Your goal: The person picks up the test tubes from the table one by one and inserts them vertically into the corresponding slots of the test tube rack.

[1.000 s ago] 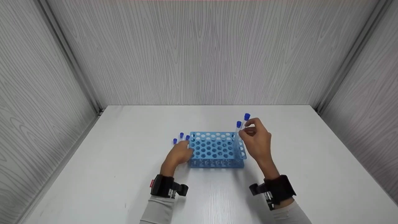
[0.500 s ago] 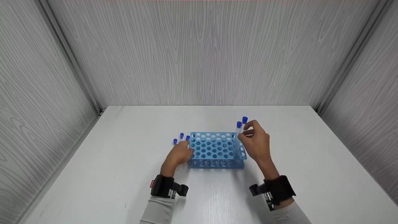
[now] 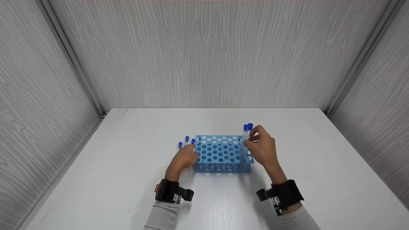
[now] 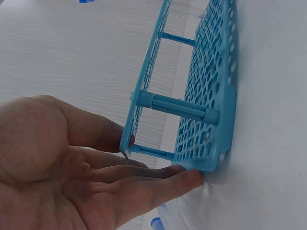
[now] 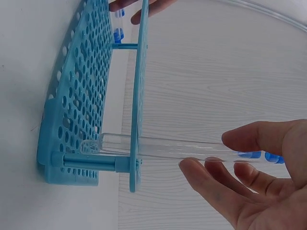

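A blue test tube rack (image 3: pixel 220 154) stands mid-table. At its left end, my left hand (image 3: pixel 184 157) holds the corner: the thumb is at the upper plate's edge, the other fingers reach along the end to the base plate (image 4: pixel 207 160). My right hand (image 3: pixel 263 147) pinches a clear test tube with a blue cap (image 3: pixel 250 126) between thumb and fingers, over the rack's right end. In the right wrist view, the test tube (image 5: pixel 177 148) runs through the upper plate down towards the base. Another blue-capped test tube (image 3: pixel 245 128) stands right beside it in the rack, the two overlapping.
Several blue-capped tubes, one with its cap (image 3: pixel 187 138) visible, lie left of the rack, partly hidden by the left hand. The white table (image 3: pixel 111 179) is bounded by grey wood-grain panels (image 3: pixel 204 57) at the back and both sides.
My right hand has moved down and slightly left, lowering its test tube until its cap is almost level with the neighbouring one. The left hand and the rack stay where they were.
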A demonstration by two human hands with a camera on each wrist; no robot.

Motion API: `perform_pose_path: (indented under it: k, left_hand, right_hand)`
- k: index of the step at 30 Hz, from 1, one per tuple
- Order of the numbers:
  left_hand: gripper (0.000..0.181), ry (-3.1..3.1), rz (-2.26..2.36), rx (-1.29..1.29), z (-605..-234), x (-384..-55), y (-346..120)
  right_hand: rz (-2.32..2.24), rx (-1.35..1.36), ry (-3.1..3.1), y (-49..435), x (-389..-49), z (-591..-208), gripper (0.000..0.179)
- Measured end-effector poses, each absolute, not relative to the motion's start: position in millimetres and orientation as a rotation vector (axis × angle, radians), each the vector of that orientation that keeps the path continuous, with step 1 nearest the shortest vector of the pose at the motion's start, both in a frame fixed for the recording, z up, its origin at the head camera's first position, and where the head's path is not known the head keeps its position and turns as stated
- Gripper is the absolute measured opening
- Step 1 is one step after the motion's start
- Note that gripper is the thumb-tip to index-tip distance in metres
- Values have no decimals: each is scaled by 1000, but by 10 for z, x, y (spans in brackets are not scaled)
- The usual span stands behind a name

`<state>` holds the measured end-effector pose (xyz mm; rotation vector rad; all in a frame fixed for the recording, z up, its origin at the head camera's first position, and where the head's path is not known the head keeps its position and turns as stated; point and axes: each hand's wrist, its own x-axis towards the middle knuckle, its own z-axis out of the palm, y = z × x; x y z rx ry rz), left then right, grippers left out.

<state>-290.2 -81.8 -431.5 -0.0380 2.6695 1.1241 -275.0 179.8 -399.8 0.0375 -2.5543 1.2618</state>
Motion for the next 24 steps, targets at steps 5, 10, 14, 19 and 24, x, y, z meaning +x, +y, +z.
perform_pose_path:
  k: [5,10,14,19,24]
  left_hand:
    - [55,2664,1133,-47,-4316,-2904,-816]
    - [56,2658,1130,-50,-4322,-2907,-818]
    - [56,2666,1118,-46,-4333,-2911,-823]
    - [55,2668,1120,-42,-4339,-2919,-817]
    - [55,2677,1104,-22,-4331,-2919,-815]
  right_hand:
    - [1257,46,-2573,1809,-2759,-4020,26]
    - [1243,52,-2611,1818,-2776,-4040,25]
    - [1242,39,-2642,1818,-2784,-4052,25]
    - [1236,28,-2671,1819,-2791,-4062,24]
    - [1231,47,-2676,1823,-2794,-4066,22]
